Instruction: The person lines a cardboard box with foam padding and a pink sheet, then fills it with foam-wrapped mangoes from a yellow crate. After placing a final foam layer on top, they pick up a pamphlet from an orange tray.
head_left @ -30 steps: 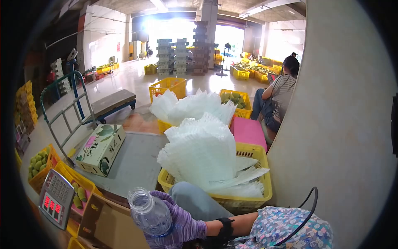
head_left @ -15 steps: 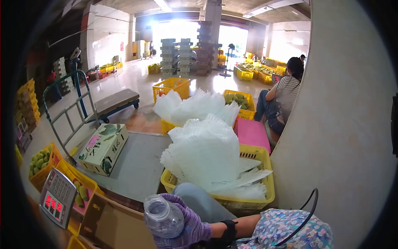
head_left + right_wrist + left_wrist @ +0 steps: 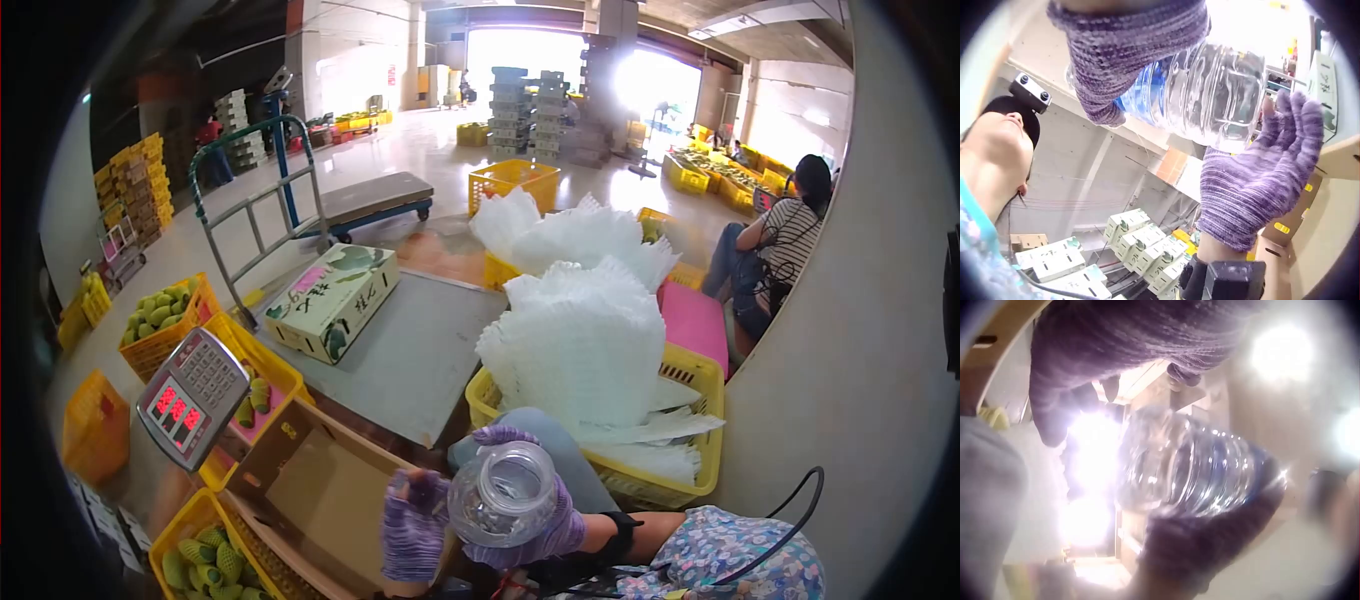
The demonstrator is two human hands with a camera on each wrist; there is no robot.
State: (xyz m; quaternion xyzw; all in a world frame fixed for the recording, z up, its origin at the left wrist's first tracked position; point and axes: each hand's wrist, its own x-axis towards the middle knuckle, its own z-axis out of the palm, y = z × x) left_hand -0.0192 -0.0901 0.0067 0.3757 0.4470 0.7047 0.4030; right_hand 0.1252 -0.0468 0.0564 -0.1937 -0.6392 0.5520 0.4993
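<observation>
A large clear plastic bottle [image 3: 500, 500] with an open mouth and a blue band is in the grip of my right hand [image 3: 560, 525], in a purple striped knit glove. Its mouth points up at the head camera. In the right wrist view, the right hand [image 3: 1132, 59] wraps the bottle around its blue band. My left hand [image 3: 415, 530], gloved alike, is just left of the bottle. Its fingers [image 3: 1300, 125] are extended right beside the bottle's base in the right wrist view. An open brown carton [image 3: 330, 480] lies left of the hands.
A yellow basket [image 3: 715, 440] of white foam netting stands ahead right. At left are a scale display [image 3: 195, 395] with red digits and a crate of green mangoes [image 3: 215, 560]. A printed box [image 3: 335, 300] lies on a platform cart [image 3: 420, 345]. A seated person [image 3: 780, 240] is at right.
The head view has turned left, so the scene shifts right. My left hand has come into view beside the bottle. The right hand still grips the bottle.
</observation>
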